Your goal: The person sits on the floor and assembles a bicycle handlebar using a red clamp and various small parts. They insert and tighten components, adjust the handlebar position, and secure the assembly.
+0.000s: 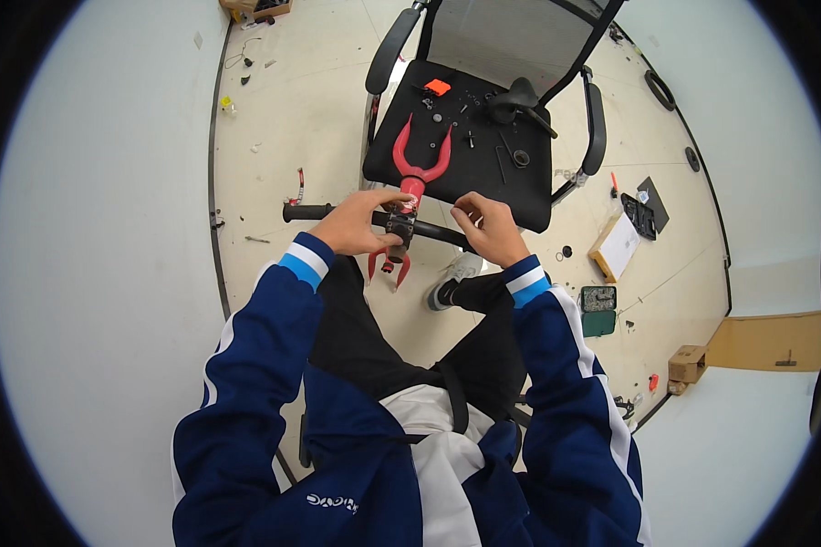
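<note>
Left hand (360, 221): grasping the black stem (400, 224), fingers and thumb on either side of it. Right hand (494, 230): fingers curled, thumb and index tips close together, just by the right part of the black handlebar (440, 232); can't tell if anything small is pinched. Handlebar runs crosswise through the stem, in front of the chair seat (483, 187). Red fork (420, 171) joins at the stem, prongs pointing away from the person, over the seat's near left part. On the seat: black saddle (517, 98), orange item (438, 87), hex key (500, 166), small loose parts. Floor, right side: open green case (598, 323), black tool case (639, 217).
</note>
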The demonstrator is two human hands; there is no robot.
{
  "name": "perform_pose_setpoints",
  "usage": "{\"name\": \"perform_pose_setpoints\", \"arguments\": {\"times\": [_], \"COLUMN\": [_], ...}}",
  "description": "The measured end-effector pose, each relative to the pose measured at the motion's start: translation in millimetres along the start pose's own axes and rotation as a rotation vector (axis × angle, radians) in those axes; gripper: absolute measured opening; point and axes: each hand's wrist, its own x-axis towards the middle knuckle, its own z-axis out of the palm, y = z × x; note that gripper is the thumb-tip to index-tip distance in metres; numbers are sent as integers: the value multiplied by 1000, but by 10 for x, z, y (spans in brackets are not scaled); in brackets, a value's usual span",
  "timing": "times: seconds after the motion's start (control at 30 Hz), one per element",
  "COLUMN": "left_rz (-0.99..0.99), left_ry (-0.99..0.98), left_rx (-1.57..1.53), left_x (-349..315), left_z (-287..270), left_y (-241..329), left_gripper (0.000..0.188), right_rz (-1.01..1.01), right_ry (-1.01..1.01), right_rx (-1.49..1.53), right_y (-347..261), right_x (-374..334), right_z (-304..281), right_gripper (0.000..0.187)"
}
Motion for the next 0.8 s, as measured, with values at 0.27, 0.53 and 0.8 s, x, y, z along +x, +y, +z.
{"name": "perform_pose_setpoints", "arguments": {"times": [0.27,0.53,0.8], "left_rz": [21,-48,-70], "left_ry": [99,98,71], "left_rx": [37,25,408], "left_x": [-182,-166,-282], "left_z": [-70,40,20], "left_y": [-2,-125,-274], "left_gripper": [67,63,57], "right_rz": [12,31,3], "right_ry": [-35,-110,-132], "right_rx": [64,42,-32], "right_y": [-116,30,240], "right_x": [69,22,-149], "right_z": [77,56,90], "right_gripper": [15,24,35]}}
